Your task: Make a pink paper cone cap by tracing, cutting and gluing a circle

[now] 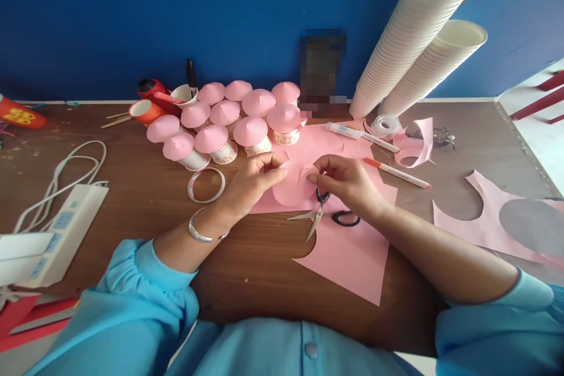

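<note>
Between my two hands I hold a round piece of pink paper [291,187] by its edges. My left hand [259,179] pinches its left side between thumb and fingers. On the opposite side my right hand [341,179] pinches the paper the same way. Scissors [321,212] with black handles lie spread apart just below my right hand. Under them is a cut sheet of pink paper [352,258]. Several paper cups [224,153] topped with pink paper cones [258,103] stand in rows beyond my left hand.
Tall stacks of white paper cups [409,35] lean at the back right. A glue pen [343,130], an orange marker [399,173], a tape roll [386,125] and pink offcuts [496,217] lie to the right. Leftward are a power strip [70,229] and a paper ring [206,185].
</note>
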`<state>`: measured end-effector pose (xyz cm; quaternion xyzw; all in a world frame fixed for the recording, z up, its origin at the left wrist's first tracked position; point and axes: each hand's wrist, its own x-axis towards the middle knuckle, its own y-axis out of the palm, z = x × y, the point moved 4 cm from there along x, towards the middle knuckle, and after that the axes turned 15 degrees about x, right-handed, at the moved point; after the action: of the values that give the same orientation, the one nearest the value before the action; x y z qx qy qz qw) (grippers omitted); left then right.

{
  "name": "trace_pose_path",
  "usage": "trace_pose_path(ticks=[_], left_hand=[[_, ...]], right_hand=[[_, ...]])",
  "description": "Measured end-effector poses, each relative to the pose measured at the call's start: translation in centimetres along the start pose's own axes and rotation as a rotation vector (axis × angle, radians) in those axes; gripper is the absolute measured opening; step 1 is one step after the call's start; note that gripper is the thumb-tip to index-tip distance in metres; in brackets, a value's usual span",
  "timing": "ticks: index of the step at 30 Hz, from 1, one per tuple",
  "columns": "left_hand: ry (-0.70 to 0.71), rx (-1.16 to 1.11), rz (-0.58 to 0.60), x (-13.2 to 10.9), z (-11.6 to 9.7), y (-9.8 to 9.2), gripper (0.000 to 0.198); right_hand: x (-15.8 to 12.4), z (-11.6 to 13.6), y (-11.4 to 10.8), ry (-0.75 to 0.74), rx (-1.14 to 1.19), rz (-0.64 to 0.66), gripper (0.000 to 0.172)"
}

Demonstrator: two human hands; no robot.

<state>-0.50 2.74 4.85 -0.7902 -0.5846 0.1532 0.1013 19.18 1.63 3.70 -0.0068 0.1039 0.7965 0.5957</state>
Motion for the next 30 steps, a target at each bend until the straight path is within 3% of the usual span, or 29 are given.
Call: trace_pose_path(ticks=[3, 7, 15, 21, 30], left_hand=[[-0.021, 0.026, 0.017, 0.2, 0.4, 0.3, 0.023], [-0.028, -0.04, 0.138, 0.3, 1.0, 0.8, 0.024], [-0.045, -0.147, 0.328, 0.3, 1.3, 1.5, 0.027], [-0.033, -0.096, 0.33, 0.3, 1.1, 1.6, 0.025], [-0.018, -0.003, 0.313, 0.3, 1.0, 1.4, 0.029]], right_hand=[[0.0, 0.2, 0.0, -0.02, 0.045, -0.042, 0.041], [0.2, 0.0, 0.3, -0.035, 0.073, -0.021, 0.047], [0.4, -1.7, 0.6, 0.148, 0.228, 0.042, 0.047], [0.3, -1.9, 0.6, 0.158, 0.374, 0.061, 0.051], [0.1, -1.9, 0.8, 0.146, 0.338, 0.118, 0.051]])
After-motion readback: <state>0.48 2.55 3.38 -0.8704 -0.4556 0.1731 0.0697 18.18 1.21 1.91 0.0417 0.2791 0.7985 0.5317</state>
